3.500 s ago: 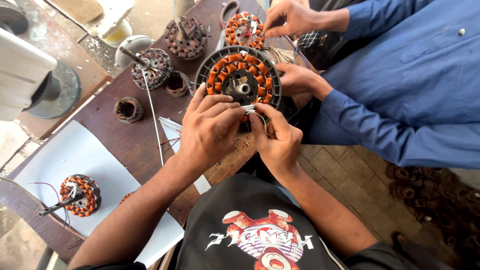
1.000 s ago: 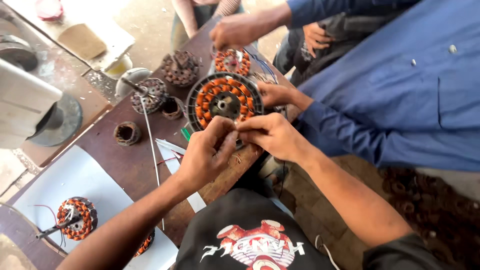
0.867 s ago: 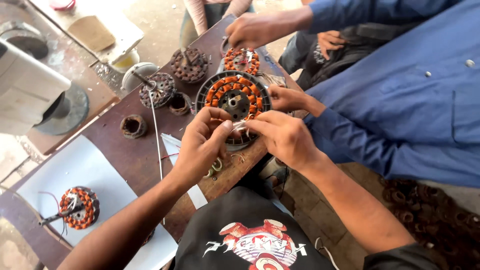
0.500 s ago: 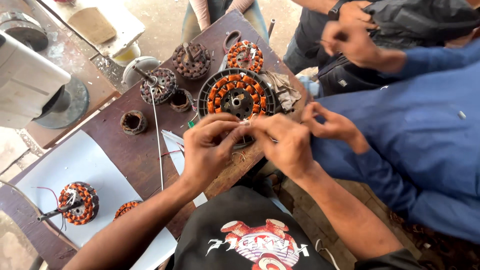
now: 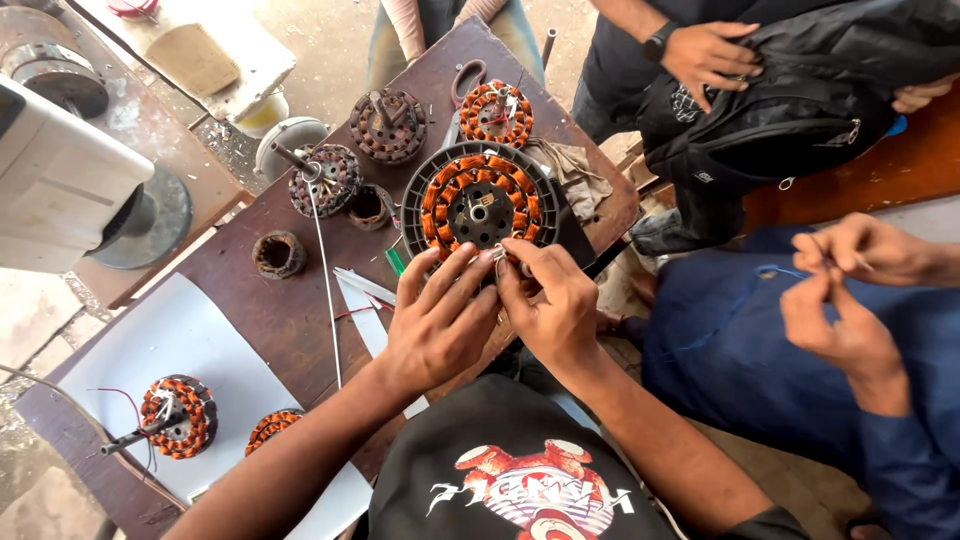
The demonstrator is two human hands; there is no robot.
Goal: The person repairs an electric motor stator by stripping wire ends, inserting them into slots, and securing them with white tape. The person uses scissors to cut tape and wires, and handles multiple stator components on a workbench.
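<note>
Both hands, left hand (image 5: pixel 437 325) and right hand (image 5: pixel 548 303), pinch thin wire ends at the round copper-wound stator (image 5: pixel 479 204); best kept steady, gripping lightly.

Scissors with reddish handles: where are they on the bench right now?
In the head view the scissors lie at the far end of the brown table, between the bare dark stator and the small copper-wound stator.

Bright, even daylight with soft shadows; sharp centre, wide-angle bending at the edges.
</note>
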